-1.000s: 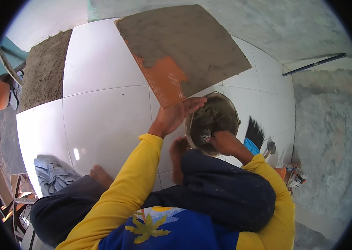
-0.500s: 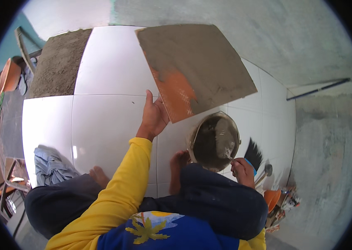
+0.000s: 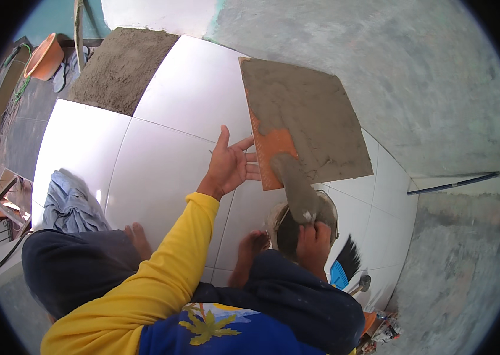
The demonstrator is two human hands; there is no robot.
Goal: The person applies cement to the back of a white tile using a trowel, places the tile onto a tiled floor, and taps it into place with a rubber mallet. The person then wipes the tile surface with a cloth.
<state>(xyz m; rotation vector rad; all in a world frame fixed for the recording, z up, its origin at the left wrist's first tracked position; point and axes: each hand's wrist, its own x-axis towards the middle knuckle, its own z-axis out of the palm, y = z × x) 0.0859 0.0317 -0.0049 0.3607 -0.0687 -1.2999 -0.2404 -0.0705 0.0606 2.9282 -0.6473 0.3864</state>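
A square tile [image 3: 321, 118] is held up at a tilt, its orange back mostly coated in grey cement, with a bare orange patch near the left corner. My left hand [image 3: 229, 165] supports it at the left edge, fingers stretched beneath and partly hidden, thumb apart. My right hand [image 3: 314, 242] is closed around the handle of a cement-covered trowel [image 3: 297, 188]; the handle is mostly hidden. The blade's tip lies over the bare patch. Under the trowel stands a bucket [image 3: 334, 222] with grey cement inside, close to my right foot.
White tiles [image 3: 161, 160] cover the floor around me. At the far left lies a square bed of rough mortar [image 3: 126, 68]. A grey cloth [image 3: 72, 204] rests by my left knee. A brush with black bristles [image 3: 347, 260] and a mallet [image 3: 364, 284] lie right of the bucket, near the grey wall [image 3: 439, 89].
The trowel has risen out of the bucket to the tile's bare patch, which is now smaller. My view has swung, shifting the tile and floor in the picture.
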